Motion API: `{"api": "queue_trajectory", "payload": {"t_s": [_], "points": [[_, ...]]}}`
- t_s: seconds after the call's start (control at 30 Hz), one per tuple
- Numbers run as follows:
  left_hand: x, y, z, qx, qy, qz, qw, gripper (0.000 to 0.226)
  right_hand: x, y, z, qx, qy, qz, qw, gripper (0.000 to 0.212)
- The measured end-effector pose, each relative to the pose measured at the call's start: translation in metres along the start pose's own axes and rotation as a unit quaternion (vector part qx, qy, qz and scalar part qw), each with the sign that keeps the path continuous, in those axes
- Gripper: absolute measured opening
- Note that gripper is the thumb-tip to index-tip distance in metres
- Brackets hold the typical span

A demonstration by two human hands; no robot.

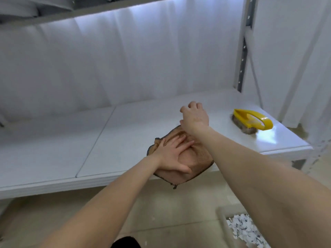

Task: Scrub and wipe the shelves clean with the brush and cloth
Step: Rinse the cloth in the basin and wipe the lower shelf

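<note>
From the head camera, the left hand [174,155] is pressing flat on the brown cloth [196,164], fingers spread and straight. The cloth is lying at the front of the white shelf [116,140], one corner hanging over the edge. The right hand [195,117] is hovering above the shelf just behind the cloth, fingers loosely bent and gripping nothing. The yellow brush [252,120] is sitting bristles-down near the shelf's right end, apart from both hands.
</note>
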State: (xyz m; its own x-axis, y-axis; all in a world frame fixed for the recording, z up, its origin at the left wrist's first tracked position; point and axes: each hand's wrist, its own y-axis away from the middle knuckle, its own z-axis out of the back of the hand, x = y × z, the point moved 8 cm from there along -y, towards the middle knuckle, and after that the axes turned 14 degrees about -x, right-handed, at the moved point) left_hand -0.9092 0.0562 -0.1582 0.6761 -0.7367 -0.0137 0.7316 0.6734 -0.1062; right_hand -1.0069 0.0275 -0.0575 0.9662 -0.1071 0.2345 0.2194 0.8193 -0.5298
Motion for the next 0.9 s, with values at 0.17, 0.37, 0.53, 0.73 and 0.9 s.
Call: {"api": "queue_trajectory", "payload": {"t_s": [0.17, 0.37, 0.53, 0.73, 0.9], "points": [[0.089, 0.065, 0.008, 0.049, -0.015, 0.089, 0.995, 0.114, 0.076, 0.018, -0.039, 0.076, -0.055, 0.041, 0.995, 0.037], [0.207, 0.186, 0.026, 0.074, -0.065, 0.268, 0.958, 0.12, 0.119, 0.034, -0.06, 0.141, -0.082, 0.059, 0.985, 0.034], [0.21, 0.212, 0.019, 0.049, -0.106, 0.354, 0.928, 0.115, 0.169, 0.048, -0.071, 0.144, -0.137, 0.102, 0.975, 0.033], [0.208, 0.211, 0.021, 0.024, -0.082, 0.348, 0.933, 0.109, 0.273, 0.086, -0.078, 0.178, -0.205, 0.194, 0.943, 0.034], [0.232, 0.238, 0.037, -0.074, -0.038, 0.318, 0.944, 0.088, 0.342, 0.112, -0.093, 0.214, -0.194, 0.179, 0.941, 0.038]]}}
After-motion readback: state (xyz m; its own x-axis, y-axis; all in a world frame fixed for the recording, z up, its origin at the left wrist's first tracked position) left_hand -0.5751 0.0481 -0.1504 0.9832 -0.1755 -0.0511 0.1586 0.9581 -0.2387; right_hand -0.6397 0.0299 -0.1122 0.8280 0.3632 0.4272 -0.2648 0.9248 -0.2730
